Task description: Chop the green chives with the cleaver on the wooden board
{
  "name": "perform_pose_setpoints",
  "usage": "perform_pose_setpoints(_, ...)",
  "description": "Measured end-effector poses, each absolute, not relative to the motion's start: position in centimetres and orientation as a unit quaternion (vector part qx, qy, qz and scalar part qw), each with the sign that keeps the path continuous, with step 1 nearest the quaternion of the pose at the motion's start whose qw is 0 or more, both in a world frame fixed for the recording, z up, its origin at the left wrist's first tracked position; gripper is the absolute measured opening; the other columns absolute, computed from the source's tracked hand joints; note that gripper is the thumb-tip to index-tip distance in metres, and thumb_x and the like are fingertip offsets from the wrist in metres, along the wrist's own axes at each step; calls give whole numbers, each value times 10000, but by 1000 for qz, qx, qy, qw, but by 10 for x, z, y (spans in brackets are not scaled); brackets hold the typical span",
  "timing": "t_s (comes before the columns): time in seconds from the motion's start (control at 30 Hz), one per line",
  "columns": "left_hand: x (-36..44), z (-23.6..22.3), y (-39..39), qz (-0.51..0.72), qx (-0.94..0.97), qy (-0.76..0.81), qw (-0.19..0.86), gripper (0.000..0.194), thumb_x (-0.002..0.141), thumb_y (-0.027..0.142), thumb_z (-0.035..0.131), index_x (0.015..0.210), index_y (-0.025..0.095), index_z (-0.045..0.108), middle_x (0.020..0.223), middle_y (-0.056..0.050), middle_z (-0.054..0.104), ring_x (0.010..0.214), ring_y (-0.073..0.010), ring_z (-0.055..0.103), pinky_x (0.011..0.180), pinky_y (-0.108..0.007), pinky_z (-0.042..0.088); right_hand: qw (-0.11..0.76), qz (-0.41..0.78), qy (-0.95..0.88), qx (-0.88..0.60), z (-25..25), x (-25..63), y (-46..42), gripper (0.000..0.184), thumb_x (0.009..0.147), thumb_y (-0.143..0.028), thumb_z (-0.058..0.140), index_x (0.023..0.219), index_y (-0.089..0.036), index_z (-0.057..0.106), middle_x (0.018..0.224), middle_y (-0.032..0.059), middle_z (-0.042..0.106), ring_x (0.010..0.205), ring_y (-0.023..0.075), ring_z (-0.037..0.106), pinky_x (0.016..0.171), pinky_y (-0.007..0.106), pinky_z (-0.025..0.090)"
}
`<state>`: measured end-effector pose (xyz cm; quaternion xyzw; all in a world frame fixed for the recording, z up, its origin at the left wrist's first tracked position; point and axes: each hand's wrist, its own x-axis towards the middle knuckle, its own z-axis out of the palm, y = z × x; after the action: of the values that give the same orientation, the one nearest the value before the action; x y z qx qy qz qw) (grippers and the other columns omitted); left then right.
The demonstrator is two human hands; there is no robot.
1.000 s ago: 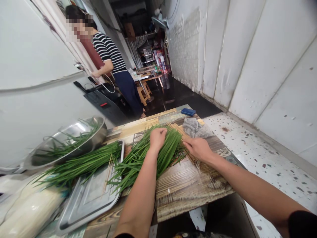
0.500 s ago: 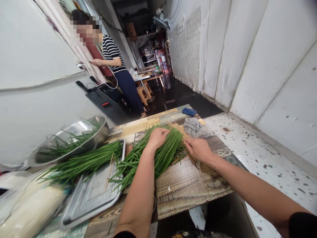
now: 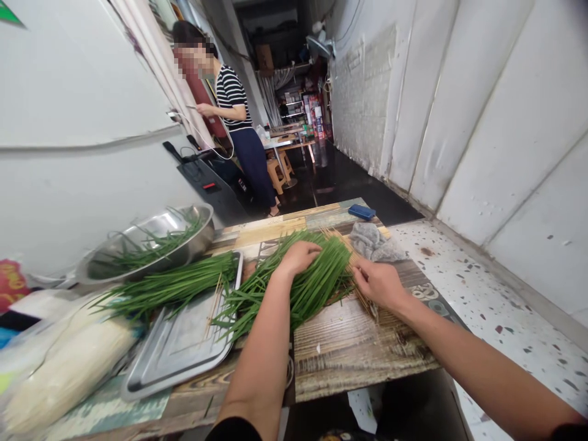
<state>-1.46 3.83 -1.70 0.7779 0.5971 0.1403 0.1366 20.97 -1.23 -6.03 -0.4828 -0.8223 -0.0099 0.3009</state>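
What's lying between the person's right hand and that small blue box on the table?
A crumpled grey cloth lies between the right hand and the small blue box, as the head view shows.

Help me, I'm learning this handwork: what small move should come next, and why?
Probably draw one stick free with the right hand, since its fingers are at the thin sticks while the left hand is over the green stalks.

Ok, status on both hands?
Left hand on green stalks. Right hand at thin sticks, grip unclear. Gray cloth close by the sticks.
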Motion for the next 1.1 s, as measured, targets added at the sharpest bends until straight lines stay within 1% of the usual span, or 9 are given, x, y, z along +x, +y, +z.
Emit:
perform_pose_setpoints(0.13, -14, -17, 37, 137, 747, 644, 93, 220, 732, 163, 576, 911, 176, 703, 814, -46, 697, 720, -163, 610, 681, -249, 444, 284, -12, -823, -491, -59, 210, -12, 306, 864, -312, 377, 765, -173, 631, 601, 36, 643, 508, 120, 528, 512, 245, 213)
perform_pose_setpoints(0.23, -10, -18, 36, 121, 752, 645, 59, 159, 733, 192, 588, 828, 187, 715, 817, -61, 691, 750, -182, 609, 700, -269, 441, 267, -14, -824, -500, -59, 210, -12, 296, 861, -309, 382, 764, -172, 626, 624, 41, 652, 522, 123, 537, 518, 250, 211)
perform_pose_setpoints(0.37, -4, -24, 37, 103, 770, 630, 8, 190, 725, 192, 598, 864, 198, 728, 888, -90, 689, 856, -226, 607, 779, -314, 438, 256, -14, -825, -503, -59, 211, -12, 275, 855, -301, 390, 758, -175, 615, 640, 42, 659, 535, 124, 548, 526, 255, 215)
perform_pose_setpoints(0.53, -5, -20, 37, 223, 717, 655, 87, 165, 768, 262, 577, 805, 209, 728, 813, -32, 708, 761, -172, 619, 708, -259, 447, 260, -14, -826, -500, -60, 211, -11, 284, 861, -307, 381, 737, -176, 601, 631, 39, 654, 534, 123, 549, 530, 256, 218)
perform_pose_setpoints(0.6, -6, -19, 37, 254, 695, 665, 97, 176, 772, 285, 576, 811, 203, 727, 799, -27, 709, 743, -167, 620, 691, -254, 446, 260, -15, -826, -499, -60, 210, -11, 282, 859, -303, 381, 736, -177, 601, 635, 38, 656, 531, 123, 547, 530, 255, 217)
perform_pose_setpoints(0.73, -6, -22, 39, 185, 719, 666, 77, 188, 727, 250, 624, 879, 212, 727, 835, -41, 705, 763, -181, 619, 735, -270, 446, 258, -15, -827, -500, -60, 211, -11, 272, 852, -298, 390, 722, -176, 595, 618, 37, 651, 528, 122, 542, 529, 252, 211)
perform_pose_setpoints(0.83, -4, -25, 40, 147, 728, 666, 63, 163, 712, 214, 627, 837, 219, 731, 847, -47, 702, 788, -182, 617, 759, -273, 441, 259, -17, -825, -502, -60, 211, -11, 266, 850, -298, 396, 725, -175, 596, 614, 39, 650, 530, 123, 542, 528, 253, 207)
perform_pose_setpoints(0.97, -5, -20, 38, 214, 692, 682, 102, 164, 742, 270, 599, 822, 202, 725, 810, -34, 708, 753, -169, 620, 709, -257, 447, 263, -16, -824, -501, -60, 211, -11, 264, 850, -299, 397, 745, -174, 605, 620, 41, 652, 531, 124, 540, 525, 256, 200)
perform_pose_setpoints(1.1, -7, -15, 36, 260, 654, 705, 91, 205, 766, 289, 564, 841, 188, 726, 847, -40, 716, 778, -175, 629, 717, -256, 453, 262, -15, -824, -502, -61, 211, -12, 276, 858, -305, 387, 750, -176, 605, 618, 41, 651, 528, 124, 534, 527, 256, 199)
